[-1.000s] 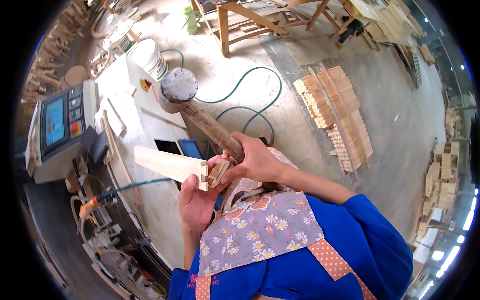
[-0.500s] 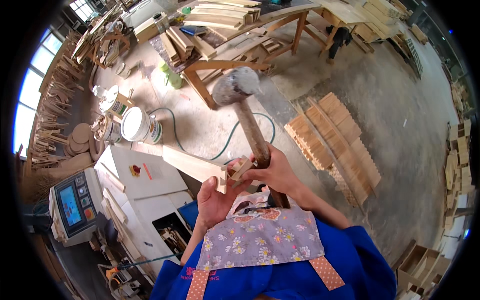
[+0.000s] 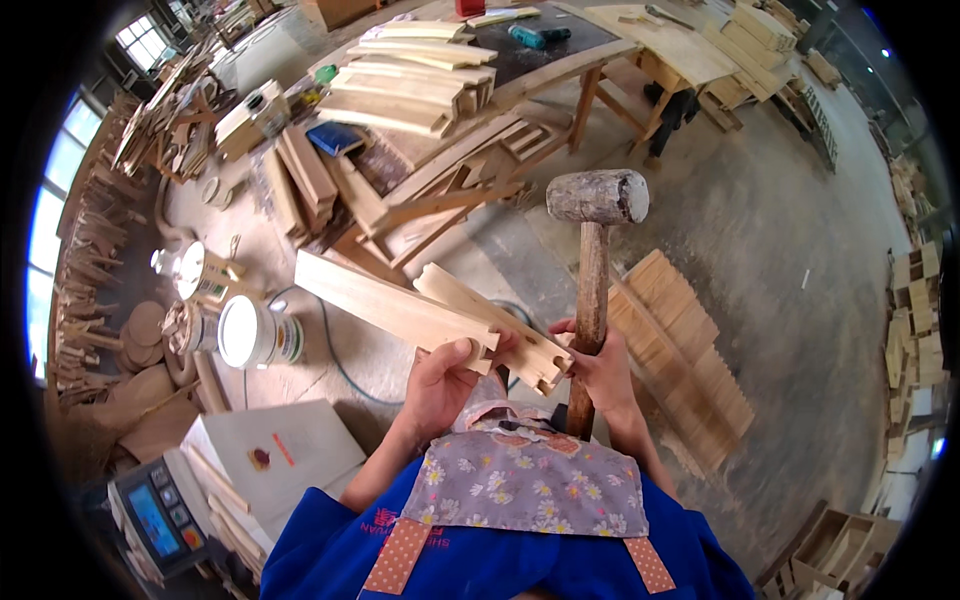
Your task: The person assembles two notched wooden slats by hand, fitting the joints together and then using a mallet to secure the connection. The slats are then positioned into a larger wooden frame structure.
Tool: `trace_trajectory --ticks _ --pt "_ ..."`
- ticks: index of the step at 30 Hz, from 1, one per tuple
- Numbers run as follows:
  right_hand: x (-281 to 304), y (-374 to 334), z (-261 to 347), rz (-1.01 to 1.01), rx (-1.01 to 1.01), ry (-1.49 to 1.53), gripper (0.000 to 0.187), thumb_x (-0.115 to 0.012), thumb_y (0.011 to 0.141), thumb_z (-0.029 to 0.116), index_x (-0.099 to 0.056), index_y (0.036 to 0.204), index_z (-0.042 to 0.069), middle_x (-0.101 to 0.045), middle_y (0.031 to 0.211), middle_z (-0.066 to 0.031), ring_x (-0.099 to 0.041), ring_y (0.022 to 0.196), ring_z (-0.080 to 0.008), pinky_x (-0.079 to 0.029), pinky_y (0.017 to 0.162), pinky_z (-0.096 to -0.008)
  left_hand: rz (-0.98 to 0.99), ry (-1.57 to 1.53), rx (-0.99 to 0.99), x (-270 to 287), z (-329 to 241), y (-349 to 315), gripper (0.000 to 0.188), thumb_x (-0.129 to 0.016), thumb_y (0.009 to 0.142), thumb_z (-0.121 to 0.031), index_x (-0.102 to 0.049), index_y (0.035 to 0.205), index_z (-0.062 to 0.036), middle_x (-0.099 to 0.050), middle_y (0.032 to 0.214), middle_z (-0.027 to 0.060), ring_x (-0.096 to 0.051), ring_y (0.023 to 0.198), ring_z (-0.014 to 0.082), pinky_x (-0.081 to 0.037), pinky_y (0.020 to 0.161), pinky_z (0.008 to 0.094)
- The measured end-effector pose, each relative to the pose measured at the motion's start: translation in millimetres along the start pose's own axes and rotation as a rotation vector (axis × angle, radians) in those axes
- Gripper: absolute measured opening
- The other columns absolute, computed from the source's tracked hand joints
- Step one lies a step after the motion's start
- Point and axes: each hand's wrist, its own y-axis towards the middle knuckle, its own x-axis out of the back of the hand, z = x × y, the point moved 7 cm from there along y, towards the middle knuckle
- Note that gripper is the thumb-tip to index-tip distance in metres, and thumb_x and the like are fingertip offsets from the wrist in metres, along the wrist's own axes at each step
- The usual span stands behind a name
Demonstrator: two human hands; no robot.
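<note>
My left hand (image 3: 440, 388) is closed round the notched end of a pale wooden board (image 3: 390, 305), its thumb on top. Beside it lies a second wooden board (image 3: 485, 318), also with cut notches at its near end. The fingers of my right hand (image 3: 605, 378) reach that near end, and the same hand is wrapped round the wooden handle of a mallet (image 3: 598, 198). The mallet stands nearly upright, its worn, whitish head at the top. Both boards point away to the far left; some fingertips are hidden behind the wood.
Ahead stands a workbench (image 3: 545, 82) stacked with curved wooden pieces (image 3: 400, 85). White buckets (image 3: 250, 330) stand on the floor at the left, near a machine with a control screen (image 3: 152, 520). A stack of wooden panels (image 3: 690, 350) lies at the right.
The view has turned nearer the workbench. The second board now shows lengthwise beside the first; before, mostly its end showed. The mallet has moved right and stands more upright.
</note>
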Motion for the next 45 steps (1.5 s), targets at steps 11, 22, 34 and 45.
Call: trace_trajectory --ticks 11,22,34,45 --pt "38 186 96 -0.319 0.007 -0.106 0.018 -0.068 0.080 0.010 -0.053 0.087 0.003 -0.056 0.064 -0.0027 -0.052 0.050 -0.0107 -0.040 0.047 -0.0245 0.240 0.263 0.009 -58 -127 249 0.035 -0.062 0.080 -0.010 -0.058 0.111 0.0054 -0.067 0.104 0.0199 -0.064 0.102 0.0302 -0.050 0.091 0.0393" --pt "168 343 135 -0.532 -0.006 -0.469 0.021 -0.067 0.078 0.008 -0.055 0.094 0.001 -0.056 0.069 -0.0016 -0.051 0.054 -0.0087 -0.040 0.049 -0.0254 0.225 0.290 0.016 -76 -175 405 0.033 -0.057 0.073 -0.002 -0.062 0.103 0.0115 -0.068 0.100 0.0219 -0.066 0.098 0.0309 -0.049 0.094 0.0402" --pt "315 748 249 -0.317 0.197 -0.957 0.034 -0.069 0.067 0.007 -0.060 0.099 0.000 -0.057 0.078 -0.0016 -0.054 0.073 -0.0126 -0.045 0.069 -0.0280 -0.061 0.205 -0.220 -129 -193 586 0.038 -0.063 0.076 -0.013 -0.063 0.104 0.0122 -0.067 0.101 0.0243 -0.066 0.097 0.0351 -0.051 0.090 0.0421" --pt "246 970 302 -0.054 0.581 -1.492 0.060 -0.074 0.070 0.017 -0.050 0.123 0.006 -0.053 0.125 -0.0172 -0.049 0.117 -0.0353 -0.041 0.097 -0.0434 -0.368 0.293 -0.368 -130 -202 648 0.040 -0.057 0.083 -0.022 -0.063 0.107 0.0091 -0.064 0.107 0.0249 -0.060 0.109 0.0385 -0.044 0.099 0.0463"
